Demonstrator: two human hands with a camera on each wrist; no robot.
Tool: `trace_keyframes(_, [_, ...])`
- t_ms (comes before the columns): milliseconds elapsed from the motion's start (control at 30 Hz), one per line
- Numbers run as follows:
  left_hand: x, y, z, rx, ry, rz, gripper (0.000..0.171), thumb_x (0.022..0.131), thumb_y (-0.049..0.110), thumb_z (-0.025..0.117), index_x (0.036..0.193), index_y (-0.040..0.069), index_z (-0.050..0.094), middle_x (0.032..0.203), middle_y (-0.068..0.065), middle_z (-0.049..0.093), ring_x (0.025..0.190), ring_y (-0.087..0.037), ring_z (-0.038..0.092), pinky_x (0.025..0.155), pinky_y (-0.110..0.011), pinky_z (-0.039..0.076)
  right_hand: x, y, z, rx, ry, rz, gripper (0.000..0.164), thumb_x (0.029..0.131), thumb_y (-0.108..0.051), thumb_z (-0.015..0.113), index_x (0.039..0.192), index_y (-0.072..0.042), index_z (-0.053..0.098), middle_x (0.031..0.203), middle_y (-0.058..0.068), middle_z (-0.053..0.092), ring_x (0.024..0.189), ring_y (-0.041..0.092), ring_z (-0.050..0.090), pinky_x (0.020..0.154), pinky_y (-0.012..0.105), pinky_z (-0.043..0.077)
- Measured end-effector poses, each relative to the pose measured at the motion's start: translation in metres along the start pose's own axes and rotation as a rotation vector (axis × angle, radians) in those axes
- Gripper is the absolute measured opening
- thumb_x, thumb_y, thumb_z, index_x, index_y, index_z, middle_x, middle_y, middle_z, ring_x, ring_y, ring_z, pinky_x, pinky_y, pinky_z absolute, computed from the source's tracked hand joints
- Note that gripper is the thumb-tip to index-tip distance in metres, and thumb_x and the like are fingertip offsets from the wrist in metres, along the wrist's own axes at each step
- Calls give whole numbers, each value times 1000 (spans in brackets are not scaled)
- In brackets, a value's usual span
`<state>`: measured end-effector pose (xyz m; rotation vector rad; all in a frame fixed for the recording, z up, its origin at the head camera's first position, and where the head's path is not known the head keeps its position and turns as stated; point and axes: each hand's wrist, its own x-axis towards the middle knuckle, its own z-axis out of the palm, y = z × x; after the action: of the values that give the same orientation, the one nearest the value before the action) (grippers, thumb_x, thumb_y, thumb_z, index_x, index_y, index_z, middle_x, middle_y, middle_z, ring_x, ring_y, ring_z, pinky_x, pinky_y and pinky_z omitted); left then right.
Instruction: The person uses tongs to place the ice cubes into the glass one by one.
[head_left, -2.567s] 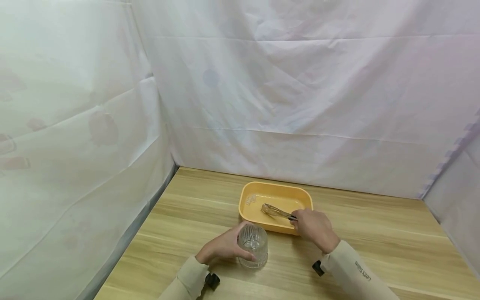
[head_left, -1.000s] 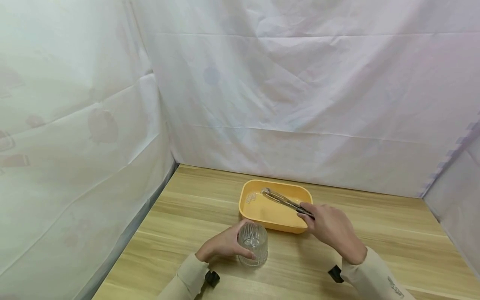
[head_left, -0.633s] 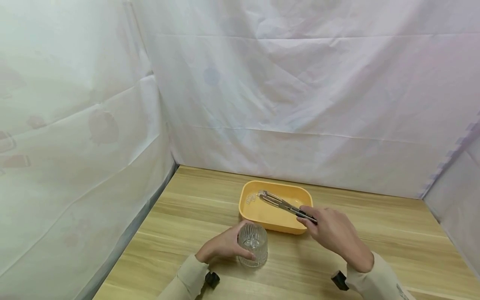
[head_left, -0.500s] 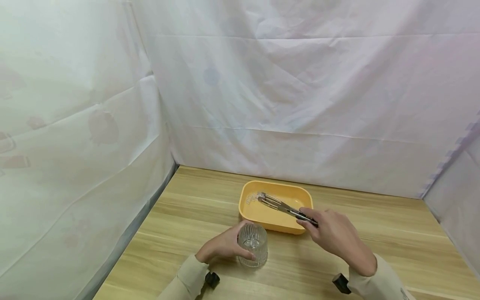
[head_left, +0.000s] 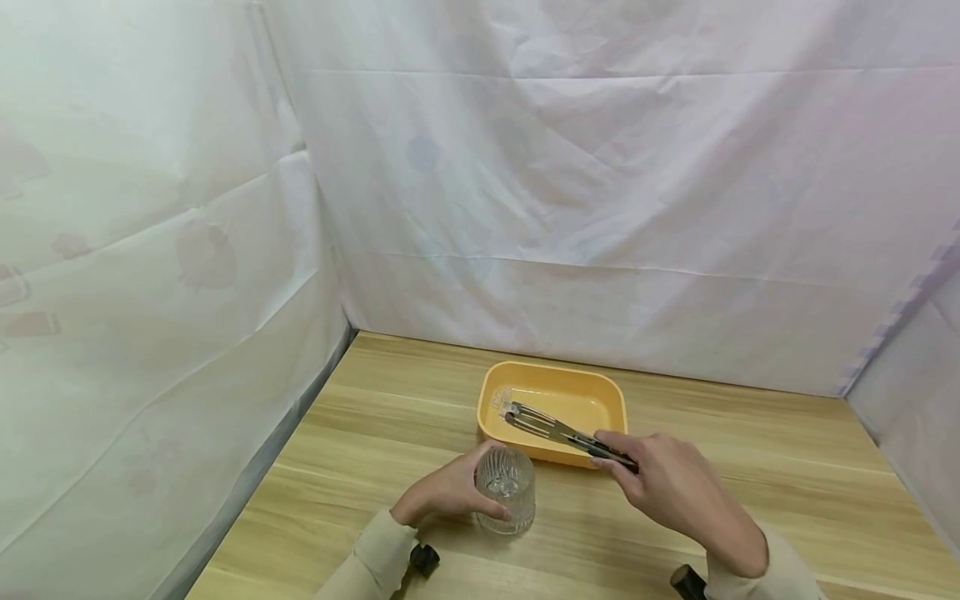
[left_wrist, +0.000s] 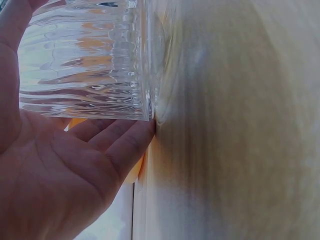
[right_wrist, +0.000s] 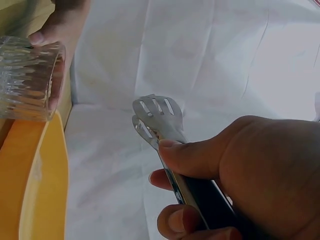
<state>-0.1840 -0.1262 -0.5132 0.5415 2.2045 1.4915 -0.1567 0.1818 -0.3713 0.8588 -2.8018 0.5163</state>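
Observation:
In the head view my left hand (head_left: 450, 485) holds a clear ribbed drinking glass (head_left: 510, 493) on the table, thumb on its near side and fingers around the far side. The left wrist view shows the glass (left_wrist: 85, 62) between thumb and fingers, its base at the tabletop. My right hand (head_left: 663, 483) grips metal serving tongs (head_left: 555, 429) with slotted heads and dark handles. The tong heads are raised over the front left of a yellow tray (head_left: 613, 400). A small clear piece shows at their tips; I cannot tell whether they pinch it.
Several small clear pieces (head_left: 501, 398) lie at the tray's left end. The tray stands just behind the glass on the wood-grain table (head_left: 390, 400). White cloth (head_left: 600, 208) hangs behind the table and at both sides.
My right hand and the tongs have lifted from the tray's floor, dipped toward its left end, then drawn nearer and left toward the glass. My left hand and the glass have stayed put.

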Motion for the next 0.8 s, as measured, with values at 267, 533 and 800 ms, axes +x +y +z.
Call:
trace_keyframes(267, [0, 0, 0, -7, 2, -1, 80, 67, 22, 91, 132, 31, 46, 124, 6, 58, 115, -16, 56, 98, -38, 47, -4, -5, -1, 18, -7, -22, 6, 93, -37, 68, 97, -35, 65, 58, -23, 37, 45, -4, 27, 43, 19, 25])
trace_keyframes(533, [0, -1, 0, 7, 0, -10, 83, 67, 24, 91, 135, 32, 44, 125, 6, 58, 115, -17, 56, 99, -40, 46, -7, -7, 0, 17, -30, -22, 10, 93, -39, 67, 101, -33, 67, 58, -23, 38, 47, -5, 29, 44, 19, 27])
trace_keyframes(800, [-1, -1, 0, 27, 11, -39, 87, 66, 28, 92, 138, 33, 42, 125, 3, 57, 113, -18, 57, 98, -43, 47, -9, -8, -1, 20, -53, 5, 29, 92, -38, 69, 116, -23, 72, 59, -23, 47, 45, -5, 30, 44, 19, 28])
